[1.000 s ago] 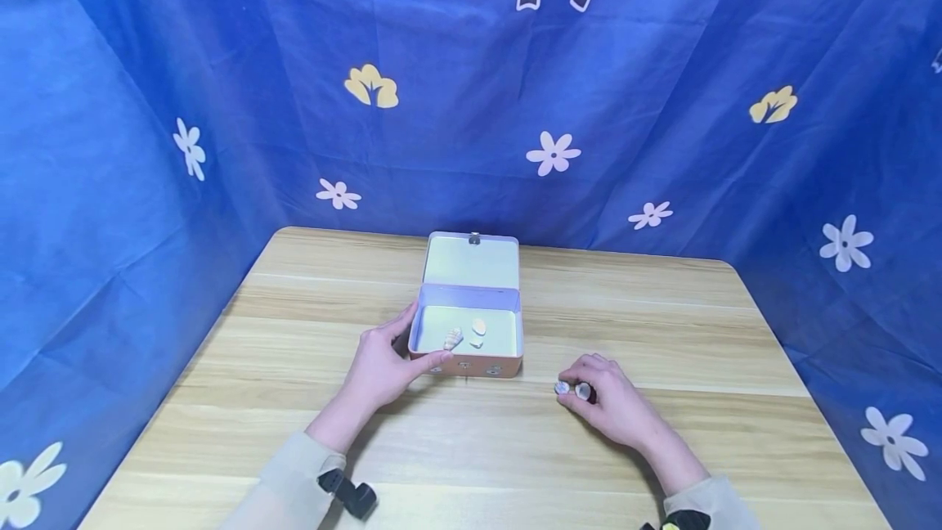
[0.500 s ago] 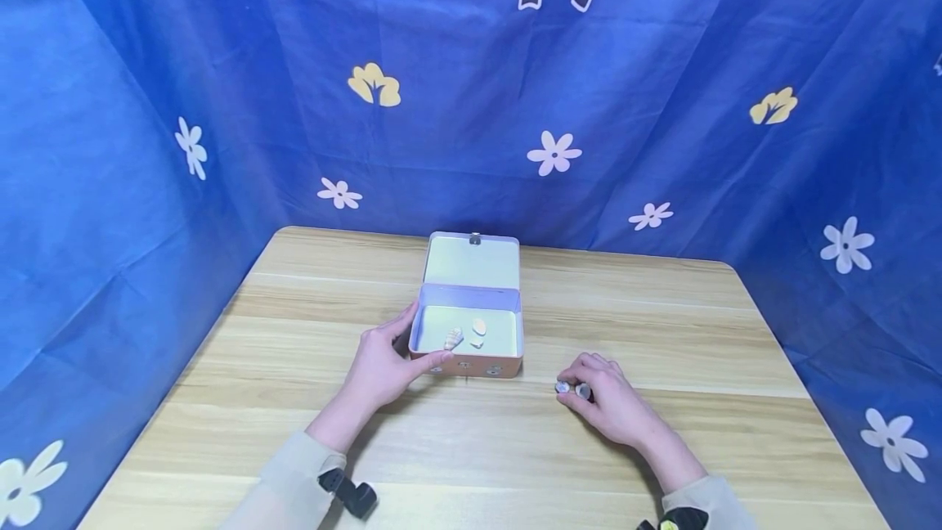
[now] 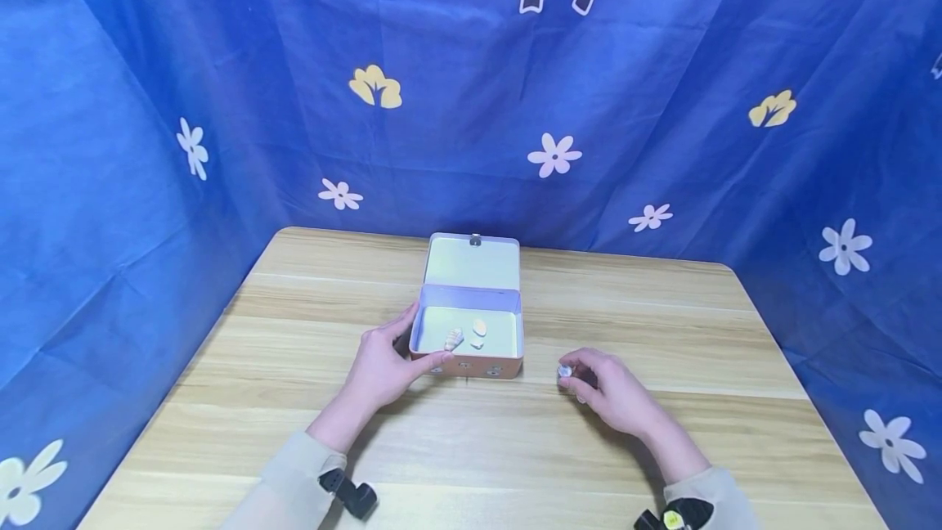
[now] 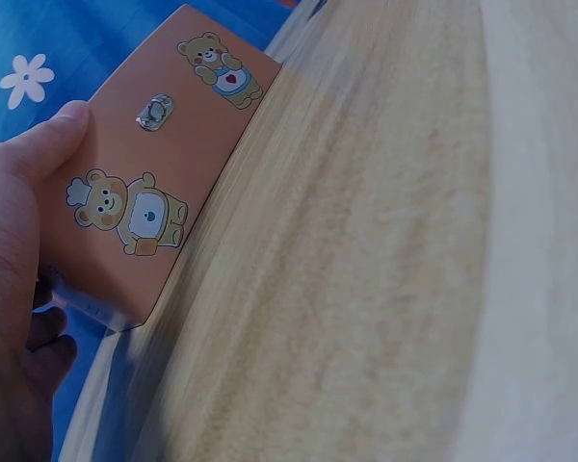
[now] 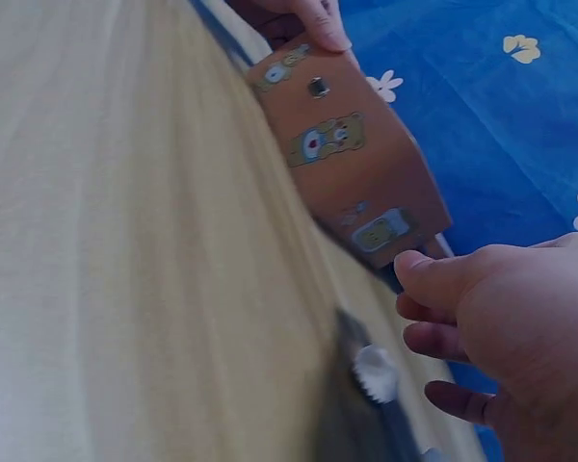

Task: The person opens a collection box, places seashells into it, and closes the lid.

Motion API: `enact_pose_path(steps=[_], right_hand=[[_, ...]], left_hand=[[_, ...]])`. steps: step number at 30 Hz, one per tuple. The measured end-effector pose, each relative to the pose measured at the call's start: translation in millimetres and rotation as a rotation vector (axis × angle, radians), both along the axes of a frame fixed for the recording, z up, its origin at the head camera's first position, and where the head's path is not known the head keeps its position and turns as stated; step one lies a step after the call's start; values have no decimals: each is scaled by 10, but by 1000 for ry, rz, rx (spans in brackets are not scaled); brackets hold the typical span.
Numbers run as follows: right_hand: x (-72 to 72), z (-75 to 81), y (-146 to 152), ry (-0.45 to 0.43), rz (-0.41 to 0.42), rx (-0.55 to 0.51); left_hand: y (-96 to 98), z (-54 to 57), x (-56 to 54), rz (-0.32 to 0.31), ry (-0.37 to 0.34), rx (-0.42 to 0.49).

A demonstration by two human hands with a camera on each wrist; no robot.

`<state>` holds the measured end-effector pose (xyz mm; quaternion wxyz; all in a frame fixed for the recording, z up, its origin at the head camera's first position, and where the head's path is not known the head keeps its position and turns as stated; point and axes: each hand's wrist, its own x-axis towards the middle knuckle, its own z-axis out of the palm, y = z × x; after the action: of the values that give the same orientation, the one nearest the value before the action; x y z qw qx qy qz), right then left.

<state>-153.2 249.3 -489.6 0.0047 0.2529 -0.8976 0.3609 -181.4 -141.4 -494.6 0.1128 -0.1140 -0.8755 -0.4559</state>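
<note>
An orange tin box (image 3: 508, 366) with bear pictures stands with its lid (image 3: 473, 262) raised. Inside lie a striped spiral seashell (image 3: 453, 339) and two smaller pale seashells (image 3: 480, 327). My left hand (image 3: 386, 362) grips the box's left front corner, thumb on the front wall, fingers along the side. To the right of the box, my right hand (image 3: 614, 393) pinches a small bluish-white seashell (image 3: 564, 370) between thumb and fingertips; the right wrist view hides this shell behind the fingers. Below that hand, a white ridged seashell (image 5: 376, 373) lies on the table.
The wooden table (image 3: 478, 448) carries the box and shells. A blue curtain (image 3: 456, 170) with flowers hangs behind and along both sides. In the right wrist view, part of another pale object (image 5: 433, 454) shows at the bottom edge.
My right hand has taken the bluish-white seashell a little up and away from the ridged one, which now shows only slightly beneath the hand. My left hand and the box stay put.
</note>
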Motion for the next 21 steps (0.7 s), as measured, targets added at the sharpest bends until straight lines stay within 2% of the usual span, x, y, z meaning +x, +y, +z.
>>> enact_pose_path(steps=[6,21], right_hand=[[-61,144,-14,12,5,-8],[-214,410,-112,119,37,-28]], left_hand=[[3,15,-1,3,9,-6],[0,6,5,3,7,-2]])
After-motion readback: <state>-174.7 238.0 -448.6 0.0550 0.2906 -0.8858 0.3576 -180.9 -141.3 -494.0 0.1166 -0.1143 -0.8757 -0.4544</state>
